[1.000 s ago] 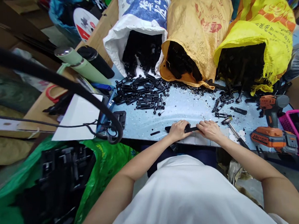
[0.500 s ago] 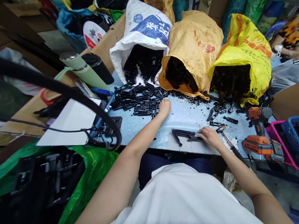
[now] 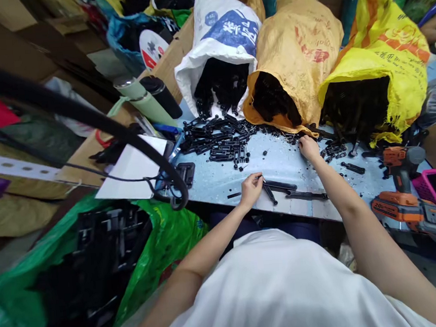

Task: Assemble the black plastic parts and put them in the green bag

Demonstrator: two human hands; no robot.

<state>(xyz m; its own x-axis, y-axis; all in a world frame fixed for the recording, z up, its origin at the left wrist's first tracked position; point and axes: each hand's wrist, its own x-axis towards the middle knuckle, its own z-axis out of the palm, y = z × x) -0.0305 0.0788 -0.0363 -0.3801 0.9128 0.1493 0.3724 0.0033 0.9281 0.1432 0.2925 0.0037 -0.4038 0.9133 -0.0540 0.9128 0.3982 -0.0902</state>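
My left hand (image 3: 252, 191) is closed in a pinch at the left end of a black hinged arm (image 3: 279, 184). Between its fingertips is something small that I cannot make out. A second dark arm piece (image 3: 307, 195) lies to the right, along the table's front edge. Farther back, my right hand (image 3: 309, 148) has its fingers drawn together over loose small metal pins (image 3: 282, 136) at the mouth of the orange sack (image 3: 299, 49). Whatever those fingers hold is hidden. Black link pieces (image 3: 219, 138) lie heaped before the white sack (image 3: 215, 46).
A yellow sack (image 3: 381, 68) with dark parts stands at back right. An orange cordless drill (image 3: 402, 201) sits beside a pink basket (image 3: 431, 206). On the left are a green bottle (image 3: 148, 106), a white sheet (image 3: 138, 173), a black cable (image 3: 124, 133) and a green bag (image 3: 174, 238) of black parts.
My left hand has come from the heap of links to the hinged arm. My right hand has left the arm pieces and moved back to the pins. The view has shifted too.
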